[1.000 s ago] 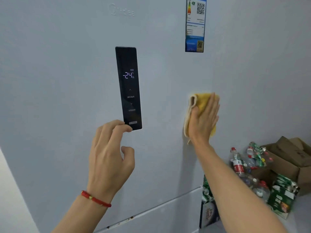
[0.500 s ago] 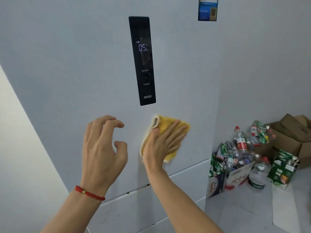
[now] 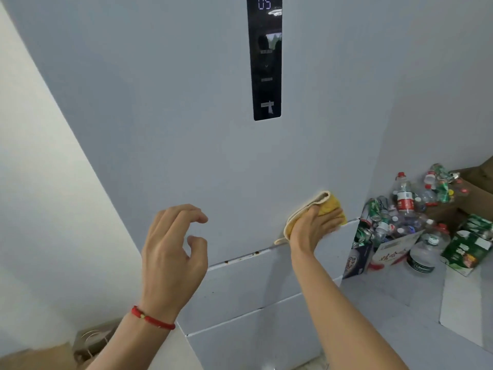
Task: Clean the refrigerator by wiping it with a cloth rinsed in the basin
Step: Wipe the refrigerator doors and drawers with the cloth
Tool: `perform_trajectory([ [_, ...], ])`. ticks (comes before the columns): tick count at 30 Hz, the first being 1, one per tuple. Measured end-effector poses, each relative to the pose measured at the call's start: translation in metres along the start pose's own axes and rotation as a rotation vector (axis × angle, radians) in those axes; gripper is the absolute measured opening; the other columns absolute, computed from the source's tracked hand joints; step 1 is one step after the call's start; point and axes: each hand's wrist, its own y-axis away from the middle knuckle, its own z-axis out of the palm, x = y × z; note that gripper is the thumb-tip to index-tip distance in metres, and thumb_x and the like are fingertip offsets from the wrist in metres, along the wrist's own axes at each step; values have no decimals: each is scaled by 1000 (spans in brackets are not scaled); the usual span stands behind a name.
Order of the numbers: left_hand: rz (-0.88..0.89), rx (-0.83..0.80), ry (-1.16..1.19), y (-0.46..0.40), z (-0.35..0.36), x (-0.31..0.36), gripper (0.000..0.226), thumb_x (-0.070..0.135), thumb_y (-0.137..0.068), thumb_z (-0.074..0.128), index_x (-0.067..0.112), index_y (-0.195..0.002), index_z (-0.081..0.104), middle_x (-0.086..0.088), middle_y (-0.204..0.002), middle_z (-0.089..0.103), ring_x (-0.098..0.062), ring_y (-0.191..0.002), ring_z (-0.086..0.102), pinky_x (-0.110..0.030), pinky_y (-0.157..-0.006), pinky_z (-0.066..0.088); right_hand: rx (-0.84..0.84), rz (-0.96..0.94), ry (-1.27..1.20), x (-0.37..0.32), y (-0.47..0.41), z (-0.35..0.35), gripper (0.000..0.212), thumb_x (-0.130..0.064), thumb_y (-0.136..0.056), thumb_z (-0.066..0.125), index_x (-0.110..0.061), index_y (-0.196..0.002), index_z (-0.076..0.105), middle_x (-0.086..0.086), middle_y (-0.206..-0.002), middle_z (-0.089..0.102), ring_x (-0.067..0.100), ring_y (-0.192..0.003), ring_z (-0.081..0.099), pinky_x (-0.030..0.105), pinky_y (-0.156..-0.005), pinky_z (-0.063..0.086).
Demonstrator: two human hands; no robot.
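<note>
Two hands are up in front of the fridge. The right hand presses a yellow cloth flat against the door, at its lower right corner, just above the seam where the drawer fronts begin. Its fingers lie straight across the cloth, pointing right toward the door's edge, and the thumb is hidden under the fold. A pale hem of cloth sticks out above the fingers and a loose corner hangs down past the wrist to the seam. Small brown specks sit along that seam, to the left of the cloth's hanging corner.

The left hand hangs in the air to the left of the cloth and well apart from it, holding nothing. Its fingers are loosely curled, tips pointing right, with the thumb spread below them; whether the tips touch the door cannot be told. A red cord circles that wrist.

High above the right fingers, the dark panel runs down the door, reading 05 at its top. Beyond the right fingertips, past the fridge's edge, a heap of bottles and crushed cans spills over cartons on the floor. No basin is in view.
</note>
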Motion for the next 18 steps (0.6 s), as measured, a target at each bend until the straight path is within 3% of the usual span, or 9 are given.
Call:
perform_trajectory([
  [3,-118,-2,-10,21,-10,-16,33,-2,-73,50,13,-94,70,7,-98,64,-17,-94,59,-27,-58,44,-113,-166,40,30,98,40,85,-53,-97,18,-5,-161,-14,17,-169,-23,28,-158,-19,32,-126,-14],
  [6,-180,8,-20,29,-24,-33,34,-11,-73,58,13,-94,70,5,-95,62,-15,-94,59,-25,-69,46,-215,-343,143,52,189,74,79,-44,-104,22,-4,-161,-16,18,-168,-26,32,-157,-21,42,-128,-9],
  [8,-199,-2,-31,32,-33,-41,36,-15,-73,60,13,-95,69,4,-94,61,-16,-92,58,-15,-81,43,-252,-442,196,66,221,86,77,-35,-107,31,-2,-161,-15,18,-168,-28,35,-157,-21,44,-128,-8],
  [10,-225,-20,-35,38,-44,-50,40,-19,-72,62,12,-96,69,4,-95,61,-14,-92,56,-7,-85,39,-269,-519,219,76,225,87,79,-27,-107,38,-1,-161,-12,20,-168,-26,38,-157,-21,44,-128,-10],
  [13,-272,-53,-20,52,-58,-62,45,-20,-72,62,16,-98,68,7,-96,61,-13,-93,55,-11,-83,40,-252,-587,204,79,198,75,76,-25,-105,37,4,-161,-5,25,-168,-22,40,-157,-17,51,-128,-4],
  [18,-394,-96,-8,84,-80,-88,44,-16,-74,62,20,-100,67,12,-97,63,-6,-95,57,-14,-80,41,-142,-397,87,66,133,54,72,-28,-105,31,-4,-163,-4,18,-170,-18,30,-159,-13,55,-128,4],
])
